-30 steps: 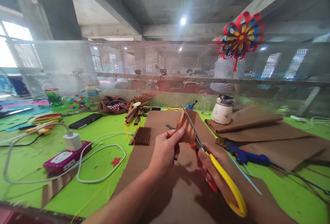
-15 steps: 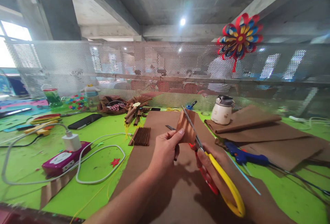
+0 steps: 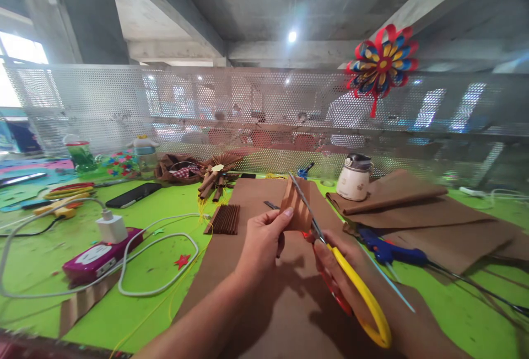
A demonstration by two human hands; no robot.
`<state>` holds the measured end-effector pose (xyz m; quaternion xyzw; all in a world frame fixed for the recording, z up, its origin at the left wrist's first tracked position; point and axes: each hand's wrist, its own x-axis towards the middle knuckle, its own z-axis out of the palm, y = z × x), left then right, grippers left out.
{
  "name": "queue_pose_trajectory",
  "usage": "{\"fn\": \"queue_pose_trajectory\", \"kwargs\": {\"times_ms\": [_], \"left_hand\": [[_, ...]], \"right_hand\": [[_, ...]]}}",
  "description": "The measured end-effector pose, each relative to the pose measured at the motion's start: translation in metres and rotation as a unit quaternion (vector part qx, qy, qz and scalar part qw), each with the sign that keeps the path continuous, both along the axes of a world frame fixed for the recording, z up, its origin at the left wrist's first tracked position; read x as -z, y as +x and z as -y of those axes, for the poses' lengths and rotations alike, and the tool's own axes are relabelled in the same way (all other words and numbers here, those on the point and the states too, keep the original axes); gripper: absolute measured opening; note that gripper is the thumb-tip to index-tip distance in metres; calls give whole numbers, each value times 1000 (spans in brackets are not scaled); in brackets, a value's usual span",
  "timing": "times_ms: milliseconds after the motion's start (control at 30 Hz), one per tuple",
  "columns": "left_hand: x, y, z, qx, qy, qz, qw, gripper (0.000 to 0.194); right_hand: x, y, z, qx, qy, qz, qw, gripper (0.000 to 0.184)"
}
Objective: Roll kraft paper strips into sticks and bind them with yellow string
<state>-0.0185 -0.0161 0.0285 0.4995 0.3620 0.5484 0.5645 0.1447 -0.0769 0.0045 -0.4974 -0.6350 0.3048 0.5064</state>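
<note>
My left hand (image 3: pixel 264 237) pinches a small creased piece of brown paper (image 3: pixel 296 204) between thumb and fingers. My right hand (image 3: pixel 336 257) grips scissors (image 3: pixel 366 301) with a yellow handle. Their long blade lies along the right side of the paper piece, tip pointing up and left. A red handle (image 3: pixel 336 293) shows below that hand, and a dark blade tip pokes out left of the paper; I cannot tell whether both belong to the same scissors. Beneath my hands spreads a large brown paper sheet (image 3: pixel 223 293). A pleated brown paper piece (image 3: pixel 225 219) rests on its left edge.
Left are a purple box (image 3: pixel 97 257) with a white plug, a looped white cable (image 3: pixel 161 293) and a black phone (image 3: pixel 133 194). Behind sit rolled brown paper tubes (image 3: pixel 215 182). Right are a cream bottle (image 3: pixel 354 178), a blue glue gun (image 3: pixel 390 251) and folded brown paper (image 3: pixel 413 210).
The view has shifted slightly, moving everything a little left. The scissors blade and the paper piece stay close together; both hands keep their hold.
</note>
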Motion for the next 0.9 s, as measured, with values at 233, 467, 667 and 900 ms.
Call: {"fn": "queue_pose_trajectory", "kwargs": {"times_ms": [233,467,667,900], "left_hand": [[0,0,-1,12,5,-2,1000,37],[2,-1,-1,15,18,1,1000,36],[2,0,-1,10,10,-8,1000,36],[4,0,-3,9,11,-8,1000,38]], "right_hand": [[2,15,8,-20,-13,17,1000,28],[9,14,-1,-6,-40,15,999,30],[13,-6,-5,27,-54,17,998,27],[6,-14,-11,9,-2,20,1000,36]]}}
